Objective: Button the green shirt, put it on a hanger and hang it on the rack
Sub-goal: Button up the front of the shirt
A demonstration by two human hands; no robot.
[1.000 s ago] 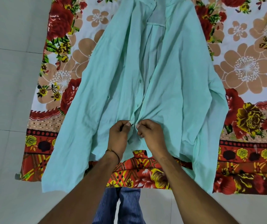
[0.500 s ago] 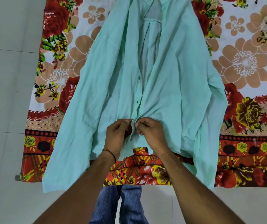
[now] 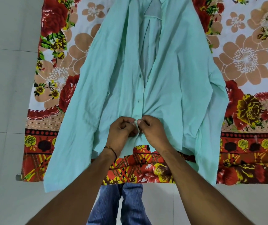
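Both hands pinch the bottom of the green shirt's front placket, shirt flat on a floral bedsheet.

Head view: green shirt (image 3: 170, 88) lies front-up on the floral bedsheet (image 3: 246, 59), long axis running away from the person, collar at the far top edge, hem nearest the person, sleeves splayed down either side. Front is open above the hands, the two edges spreading apart toward the collar; dark buttonholes show along the left edge. Left hand (image 3: 122, 132) and right hand (image 3: 152, 130) meet thumb to thumb at the placket just above the hem, fingers curled tight, each gripping a fold of shirt fabric; whether a button is between them cannot be told. Thread bracelet (image 3: 111, 149) on left wrist. Blue jeans (image 3: 118, 205) and pale tiled floor (image 3: 5, 95) below the bedsheet edge.
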